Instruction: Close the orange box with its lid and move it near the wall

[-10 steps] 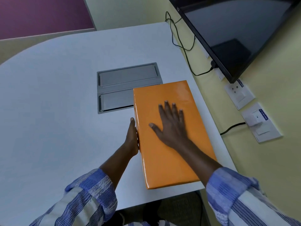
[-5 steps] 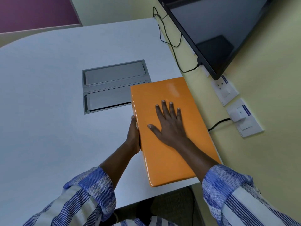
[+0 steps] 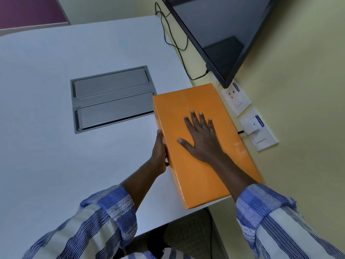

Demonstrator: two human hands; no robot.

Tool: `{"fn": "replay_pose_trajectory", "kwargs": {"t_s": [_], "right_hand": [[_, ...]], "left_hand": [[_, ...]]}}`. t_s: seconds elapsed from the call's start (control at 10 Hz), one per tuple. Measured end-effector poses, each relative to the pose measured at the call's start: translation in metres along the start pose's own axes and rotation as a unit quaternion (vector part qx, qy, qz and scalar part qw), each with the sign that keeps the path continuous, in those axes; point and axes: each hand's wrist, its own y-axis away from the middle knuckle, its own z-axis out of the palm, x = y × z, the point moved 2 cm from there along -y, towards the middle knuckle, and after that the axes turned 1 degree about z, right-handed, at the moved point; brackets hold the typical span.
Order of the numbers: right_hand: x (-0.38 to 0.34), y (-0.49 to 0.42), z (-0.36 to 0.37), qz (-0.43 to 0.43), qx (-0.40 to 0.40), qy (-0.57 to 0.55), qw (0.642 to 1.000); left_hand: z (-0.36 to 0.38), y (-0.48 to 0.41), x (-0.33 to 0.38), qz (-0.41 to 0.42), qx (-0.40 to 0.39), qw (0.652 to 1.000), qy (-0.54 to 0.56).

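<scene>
The orange box (image 3: 186, 105) lies flat with its lid on, along the right edge of the white table (image 3: 56, 146), its long right side against or just short of the yellow wall (image 3: 298, 81). My right hand (image 3: 200, 139) rests palm down on the lid, fingers spread. My left hand (image 3: 159, 154) presses against the box's left side wall, thumb up along the edge. The box's near corner reaches the table's front edge.
A grey cable hatch (image 3: 112, 98) is set into the table left of the box. A dark wall screen (image 3: 214, 34) hangs above, with black cables (image 3: 179, 49) trailing down. Two wall sockets (image 3: 236, 98) (image 3: 258, 128) sit right beside the box.
The box has slid right towards the wall under both hands and now sits closer to the sockets. My view has shifted with it.
</scene>
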Motion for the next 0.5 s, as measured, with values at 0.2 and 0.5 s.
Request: {"fn": "replay_pose_trajectory", "kwargs": {"t_s": [0.2, 0.5], "right_hand": [[0.002, 0.002, -0.004, 0.006, -0.001, 0.001, 1.0], [-0.056, -0.009, -0.01, 0.025, 0.065, -0.038, 0.997]], "left_hand": [[0.004, 0.003, 0.001, 0.001, -0.012, 1.0, -0.018], [-0.04, 0.024, 0.006, 0.074, -0.001, 0.992, -0.102]]}}
